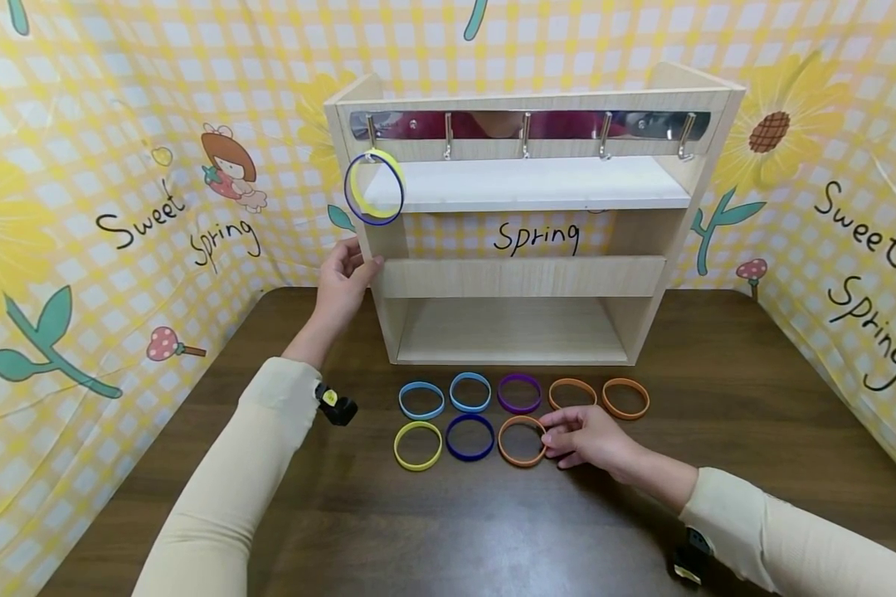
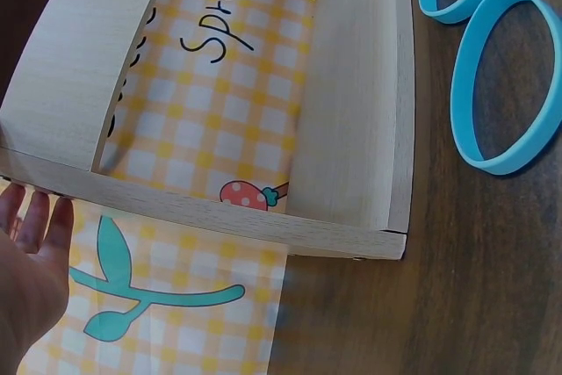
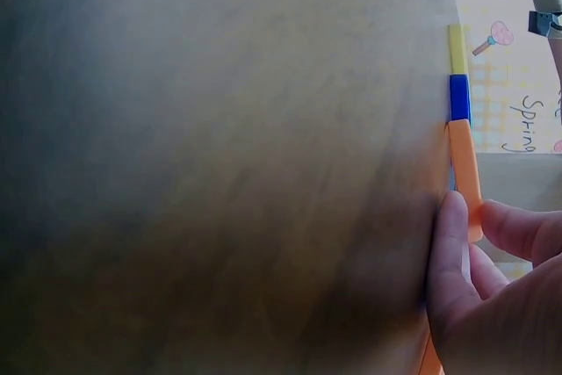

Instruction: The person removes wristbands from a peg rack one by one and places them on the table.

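Observation:
My right hand (image 1: 593, 439) pinches the right side of the nearest orange silicone wristband (image 1: 521, 441) between thumb and fingers, low at the tabletop. In the right wrist view this band (image 3: 466, 164) tilts slightly, its end between my fingertips. My left hand (image 1: 343, 282) rests against the left side panel of a small wooden shelf (image 1: 523, 278); its fairly straight fingers (image 2: 35, 221) touch the panel's outer face in the left wrist view. A yellow wristband (image 1: 377, 152) and a dark blue one (image 1: 377, 222) hang together on the shelf's leftmost hook (image 1: 371, 128).
More wristbands lie before the shelf: two light blue (image 1: 421, 401), a purple (image 1: 518, 394), two orange (image 1: 625, 399), a yellow (image 1: 418, 446) and a dark blue (image 1: 470, 438). A metal rail (image 1: 485, 124) carries several hooks. Checked cloth (image 1: 284, 50) surrounds the wooden table (image 1: 388, 531).

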The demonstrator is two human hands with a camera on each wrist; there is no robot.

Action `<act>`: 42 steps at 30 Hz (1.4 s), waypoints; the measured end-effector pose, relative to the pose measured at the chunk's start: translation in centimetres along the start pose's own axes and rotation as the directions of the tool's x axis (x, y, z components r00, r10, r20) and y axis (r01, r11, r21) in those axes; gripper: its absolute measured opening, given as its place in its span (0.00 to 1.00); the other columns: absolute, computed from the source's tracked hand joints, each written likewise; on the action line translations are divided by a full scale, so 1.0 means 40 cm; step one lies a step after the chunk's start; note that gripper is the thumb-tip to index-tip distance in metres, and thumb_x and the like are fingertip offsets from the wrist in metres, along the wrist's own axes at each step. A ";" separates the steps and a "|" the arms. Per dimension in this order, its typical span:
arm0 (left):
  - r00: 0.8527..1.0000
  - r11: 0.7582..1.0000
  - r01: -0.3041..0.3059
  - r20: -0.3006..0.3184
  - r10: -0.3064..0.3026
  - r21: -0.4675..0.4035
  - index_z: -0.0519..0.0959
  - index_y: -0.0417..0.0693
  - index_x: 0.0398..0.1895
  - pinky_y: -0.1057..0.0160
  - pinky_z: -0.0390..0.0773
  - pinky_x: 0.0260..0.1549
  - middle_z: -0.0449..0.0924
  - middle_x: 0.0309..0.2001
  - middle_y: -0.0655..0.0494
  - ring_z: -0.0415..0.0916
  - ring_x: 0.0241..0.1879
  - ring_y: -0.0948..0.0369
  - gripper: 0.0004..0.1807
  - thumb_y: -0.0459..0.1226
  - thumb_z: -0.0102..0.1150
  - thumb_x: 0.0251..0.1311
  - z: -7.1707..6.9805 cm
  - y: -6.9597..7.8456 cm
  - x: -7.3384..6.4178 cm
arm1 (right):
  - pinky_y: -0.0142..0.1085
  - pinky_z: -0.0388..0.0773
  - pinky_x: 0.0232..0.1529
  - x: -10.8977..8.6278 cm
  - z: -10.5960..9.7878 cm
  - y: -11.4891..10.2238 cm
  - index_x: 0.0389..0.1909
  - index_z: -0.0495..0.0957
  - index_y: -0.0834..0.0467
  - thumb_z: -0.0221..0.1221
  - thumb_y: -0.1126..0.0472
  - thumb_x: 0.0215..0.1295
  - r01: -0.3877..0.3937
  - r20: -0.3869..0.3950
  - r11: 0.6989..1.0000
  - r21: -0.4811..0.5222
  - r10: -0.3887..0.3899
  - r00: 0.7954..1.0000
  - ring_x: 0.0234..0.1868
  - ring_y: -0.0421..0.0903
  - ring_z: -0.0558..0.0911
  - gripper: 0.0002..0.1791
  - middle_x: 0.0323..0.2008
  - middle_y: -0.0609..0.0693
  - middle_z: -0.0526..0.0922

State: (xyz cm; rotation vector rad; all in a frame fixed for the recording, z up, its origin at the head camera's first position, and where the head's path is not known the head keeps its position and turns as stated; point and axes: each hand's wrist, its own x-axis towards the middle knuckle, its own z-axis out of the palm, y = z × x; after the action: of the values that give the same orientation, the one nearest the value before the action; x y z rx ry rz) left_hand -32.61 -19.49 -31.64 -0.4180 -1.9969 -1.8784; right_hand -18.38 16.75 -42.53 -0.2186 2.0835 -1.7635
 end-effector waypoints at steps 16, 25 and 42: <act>1.000 1.000 0.000 0.014 0.000 0.002 0.68 0.27 0.59 0.67 0.74 0.43 0.76 0.47 0.55 0.73 0.52 0.57 0.23 0.28 0.56 0.63 0.017 0.067 -0.031 | 0.42 0.82 0.33 -0.003 0.000 -0.005 0.52 0.74 0.75 0.61 0.70 0.63 0.003 -0.038 0.999 -0.041 -0.004 0.999 0.34 0.47 0.83 0.18 0.33 0.54 0.81; 1.000 1.000 -0.011 0.013 0.011 -0.002 0.71 0.32 0.57 0.67 0.74 0.42 0.76 0.49 0.48 0.73 0.50 0.59 0.20 0.29 0.57 0.62 0.016 0.066 -0.029 | 0.43 0.82 0.35 0.004 -0.014 -0.022 0.52 0.73 0.75 0.60 0.70 0.64 0.027 -0.041 0.999 -0.029 -0.028 0.999 0.36 0.51 0.85 0.18 0.34 0.56 0.81; 1.000 1.000 -0.025 0.002 0.025 0.014 0.71 0.34 0.59 0.65 0.75 0.45 0.73 0.55 0.41 0.73 0.53 0.56 0.21 0.32 0.59 0.64 0.001 -0.001 0.003 | 0.41 0.82 0.39 0.060 0.024 -0.123 0.54 0.73 0.74 0.61 0.69 0.65 0.149 -0.108 0.987 0.065 -0.141 0.984 0.42 0.56 0.84 0.19 0.40 0.57 0.82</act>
State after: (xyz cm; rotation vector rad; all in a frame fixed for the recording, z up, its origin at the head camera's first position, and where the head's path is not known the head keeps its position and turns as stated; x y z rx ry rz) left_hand -32.75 -19.46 -31.63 -0.4386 -1.9958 -1.8485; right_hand -20.87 14.04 -38.34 -0.2697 2.1169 -1.9715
